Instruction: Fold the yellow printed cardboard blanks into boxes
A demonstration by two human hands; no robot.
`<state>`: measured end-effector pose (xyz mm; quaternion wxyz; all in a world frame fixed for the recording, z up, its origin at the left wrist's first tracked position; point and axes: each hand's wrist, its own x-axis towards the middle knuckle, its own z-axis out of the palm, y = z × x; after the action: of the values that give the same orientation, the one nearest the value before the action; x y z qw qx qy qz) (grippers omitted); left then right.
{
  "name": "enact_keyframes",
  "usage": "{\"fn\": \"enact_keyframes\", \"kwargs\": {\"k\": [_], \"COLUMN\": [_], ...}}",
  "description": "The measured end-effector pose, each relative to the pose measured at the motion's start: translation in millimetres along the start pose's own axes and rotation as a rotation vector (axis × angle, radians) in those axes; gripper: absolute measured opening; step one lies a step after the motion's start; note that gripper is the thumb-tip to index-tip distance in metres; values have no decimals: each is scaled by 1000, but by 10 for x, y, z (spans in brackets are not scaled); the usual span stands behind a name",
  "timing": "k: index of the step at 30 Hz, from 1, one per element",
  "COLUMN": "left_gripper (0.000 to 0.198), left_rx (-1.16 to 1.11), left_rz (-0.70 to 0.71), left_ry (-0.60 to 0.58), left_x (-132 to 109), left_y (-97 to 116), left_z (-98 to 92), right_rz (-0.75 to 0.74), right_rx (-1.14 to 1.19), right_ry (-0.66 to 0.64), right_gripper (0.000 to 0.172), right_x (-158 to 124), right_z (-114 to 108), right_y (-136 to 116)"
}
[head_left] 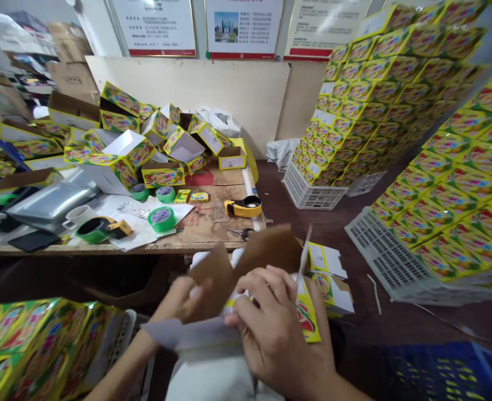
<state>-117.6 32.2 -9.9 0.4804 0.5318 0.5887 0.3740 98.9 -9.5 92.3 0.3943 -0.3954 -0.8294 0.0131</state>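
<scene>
An open cardboard box [308, 314], brown inside and yellow with printed fruit outside, is held in front of me, its flaps standing up and partly blurred. My left hand [181, 303] pinches a brown flap on its left side. Over the near middle of the box, my right hand [268, 320] has its fingers curled against the box's edge. A pale flap crosses my left wrist. The right hand hides much of the box's inside.
Ahead, a worktable [224, 236] carries a yellow tape dispenser [246, 206], scissors [243, 233], green tape rolls [162, 219] and a heap of open boxes [120, 147]. Stacked printed boxes [354, 106] stand in white crates [312, 192] at right; more boxes [32, 345] are at lower left.
</scene>
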Motion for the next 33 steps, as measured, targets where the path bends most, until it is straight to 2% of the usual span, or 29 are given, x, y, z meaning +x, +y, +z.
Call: {"fn": "enact_keyframes", "kwargs": {"k": [2, 4, 5, 7, 9, 11, 13, 15, 16, 19, 21, 23, 24, 26, 28, 29, 30, 31, 33], "left_gripper": [48, 55, 59, 62, 59, 59, 61, 62, 63, 71, 76, 74, 70, 62, 69, 74, 77, 77, 71], "left_rx": [-16, -40, -46, -51, 0, 120, 278, 422, 491, 656, 723, 750, 755, 764, 790, 810, 832, 850, 862], "left_rz": [-24, -44, -48, -30, 100, 300, 450, 507, 529, 582, 593, 590, 591, 595, 604, 613, 624, 636, 654], "left_ry": [226, 437, 502, 537, 460, 321, 229, 204, 179, 80, 30, 0, -15, -33, -52, -68, -96, -127, -184], "left_x": [174, 268, 276, 227, 146, 100, 115, 169, 196, 245, 244, 232, 225, 217, 222, 229, 239, 250, 267], "left_y": [59, 38, 7, -67, -127, -164, -195, -231, -250, -291, -295, -275, -255, -199, -129, -92, -57, -25, 22], "left_z": [-65, -39, 10, 152, 295, 380, 394, 363, 344, 309, 303, 305, 308, 326, 361, 381, 402, 419, 442], "right_rz": [27, 71, 92, 122, 166, 192, 243, 340, 385, 454, 562, 659, 640, 464, 279, 242, 252, 300, 415], "right_rx": [-67, -162, -221, -357, -427, -414, -388, -361, -331, -183, -132, -105, -79, -13, 42, 68, 94, 116, 142], "right_ry": [-13, -77, -120, -186, -225, -205, -74, 115, 184, 242, 291, 334, 307, 126, -87, -168, -198, -168, 9], "right_gripper": [14, 13, 12, 13, 11, 18, 40, 61, 65, 56, 47, 46, 46, 44, 32, 26, 24, 25, 31], "right_x": [99, 87, 53, -28, -87, -110, -117, -142, -165, -250, -292, -321, -337, -383, -422, -421, -396, -341, -143], "right_z": [17, 205, 338, 598, 752, 759, 663, 548, 506, 471, 499, 541, 567, 627, 688, 708, 715, 706, 644], "right_y": [64, 210, 301, 476, 598, 667, 719, 789, 832, 963, 1017, 1014, 988, 900, 808, 778, 768, 782, 882]}}
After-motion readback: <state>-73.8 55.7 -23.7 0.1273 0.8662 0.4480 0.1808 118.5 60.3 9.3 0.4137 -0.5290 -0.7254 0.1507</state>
